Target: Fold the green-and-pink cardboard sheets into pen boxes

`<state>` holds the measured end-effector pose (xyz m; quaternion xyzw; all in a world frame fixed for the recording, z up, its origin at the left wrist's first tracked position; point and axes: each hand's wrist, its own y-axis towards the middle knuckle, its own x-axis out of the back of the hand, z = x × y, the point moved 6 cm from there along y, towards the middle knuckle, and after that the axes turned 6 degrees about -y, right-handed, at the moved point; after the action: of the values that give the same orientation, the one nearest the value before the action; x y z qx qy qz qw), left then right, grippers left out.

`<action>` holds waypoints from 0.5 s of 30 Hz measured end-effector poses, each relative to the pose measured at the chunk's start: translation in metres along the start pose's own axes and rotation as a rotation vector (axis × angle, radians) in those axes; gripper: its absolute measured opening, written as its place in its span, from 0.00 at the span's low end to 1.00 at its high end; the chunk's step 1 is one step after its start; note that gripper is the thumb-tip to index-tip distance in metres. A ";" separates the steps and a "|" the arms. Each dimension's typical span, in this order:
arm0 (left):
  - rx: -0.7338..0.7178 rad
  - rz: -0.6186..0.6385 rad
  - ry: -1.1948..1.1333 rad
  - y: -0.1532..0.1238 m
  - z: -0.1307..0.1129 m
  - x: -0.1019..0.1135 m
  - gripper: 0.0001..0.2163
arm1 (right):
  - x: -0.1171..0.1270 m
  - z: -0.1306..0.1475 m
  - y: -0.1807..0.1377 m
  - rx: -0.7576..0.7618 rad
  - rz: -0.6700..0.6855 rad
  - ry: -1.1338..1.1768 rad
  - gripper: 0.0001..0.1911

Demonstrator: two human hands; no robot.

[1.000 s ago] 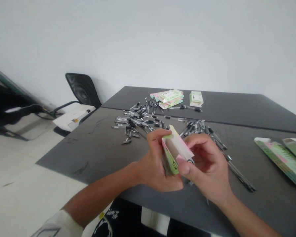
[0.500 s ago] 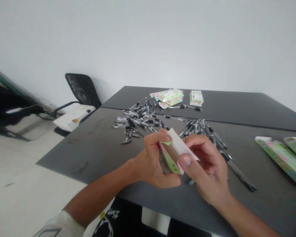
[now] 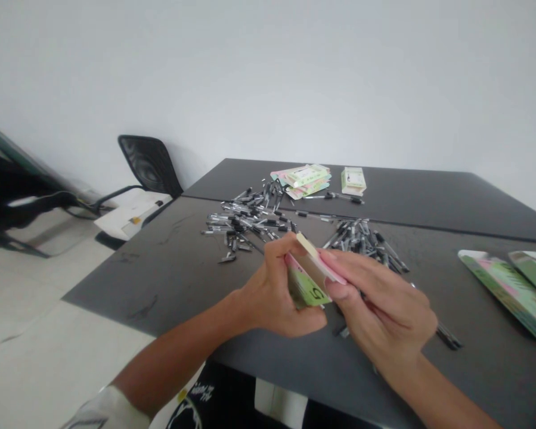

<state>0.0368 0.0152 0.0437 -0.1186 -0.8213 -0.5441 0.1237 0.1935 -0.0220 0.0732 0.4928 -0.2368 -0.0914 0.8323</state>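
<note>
A small green and pink cardboard box [image 3: 307, 286] is held above the near part of the table, its end facing me. My left hand [image 3: 279, 292] wraps round the box's left side, fingers behind and thumb below. With thumb and fingers my right hand [image 3: 379, 304] pinches the white end flap [image 3: 319, 262], which is partly folded over the opening. What lies inside the box cannot be made out. Just beyond the hands, black and clear pens [image 3: 361, 238] lie in a loose heap, and a second pile of pens [image 3: 245, 217] spreads to the left.
Flat green and pink cartons [image 3: 303, 179] are stacked at the back, beside a pale box [image 3: 353, 180]. More cartons [image 3: 509, 286] lie at the right edge of the dark table [image 3: 169, 280]. A black mesh chair [image 3: 149, 161] stands at the left.
My right fingers have come over the white flap and bent it toward the box's opening. The right hand has turned, its back now facing up. My left hand keeps its hold.
</note>
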 end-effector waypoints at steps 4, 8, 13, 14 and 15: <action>0.019 0.000 0.187 -0.004 0.000 0.000 0.43 | -0.004 0.002 0.001 0.026 0.056 -0.002 0.24; 0.058 -0.026 0.238 -0.006 0.005 -0.002 0.38 | -0.005 0.000 0.006 -0.090 0.058 -0.037 0.18; 0.186 0.011 0.234 -0.005 0.015 -0.005 0.34 | -0.010 -0.012 0.006 -0.301 0.103 -0.067 0.15; 0.177 0.008 0.237 -0.004 0.015 -0.004 0.35 | -0.011 -0.013 0.006 -0.315 0.115 -0.060 0.15; 0.158 0.004 0.232 -0.002 0.013 -0.004 0.35 | -0.010 -0.015 0.006 -0.326 0.115 -0.051 0.14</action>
<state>0.0385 0.0265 0.0355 -0.0466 -0.8417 -0.4873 0.2279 0.1910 -0.0036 0.0692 0.3345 -0.2676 -0.0933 0.8988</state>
